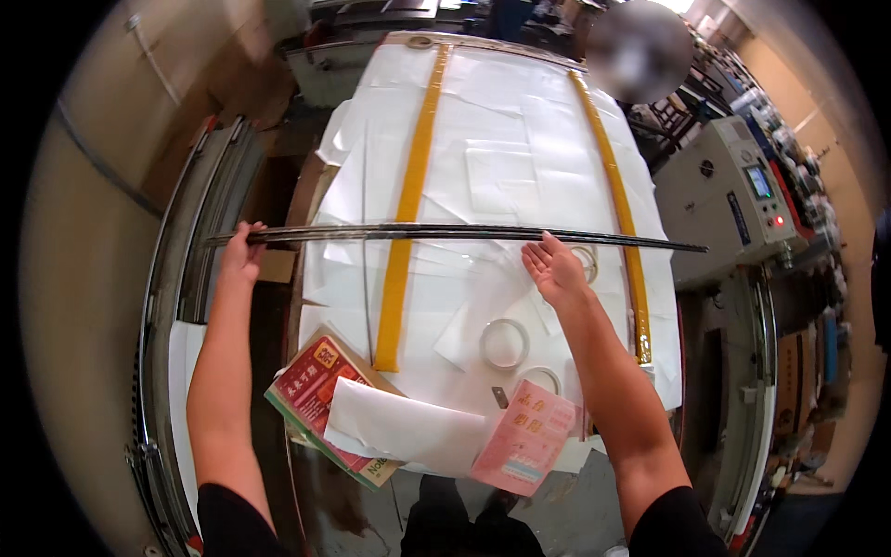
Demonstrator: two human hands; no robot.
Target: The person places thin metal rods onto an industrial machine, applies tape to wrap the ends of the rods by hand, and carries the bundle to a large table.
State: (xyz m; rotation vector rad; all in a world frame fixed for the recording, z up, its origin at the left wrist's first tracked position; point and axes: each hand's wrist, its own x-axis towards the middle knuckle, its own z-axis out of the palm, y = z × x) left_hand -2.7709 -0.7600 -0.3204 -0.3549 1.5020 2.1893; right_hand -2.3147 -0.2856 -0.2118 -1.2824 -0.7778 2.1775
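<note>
A bundle of long, thin dark rods stretches crosswise above the white-covered table. My left hand is closed around the bundle near its left end, out past the table's left side. Against the rods right of their middle is my right hand, palm showing and fingers stretched out, not wrapped round them. Whether it bears any weight I cannot tell. Below the rods, two yellow strips run lengthwise along the table.
White sheets cover the table. At its near edge lie a red booklet, a folded white sheet and a pink booklet. A tape roll sits nearby. A machine control box stands right; metal rails stand left.
</note>
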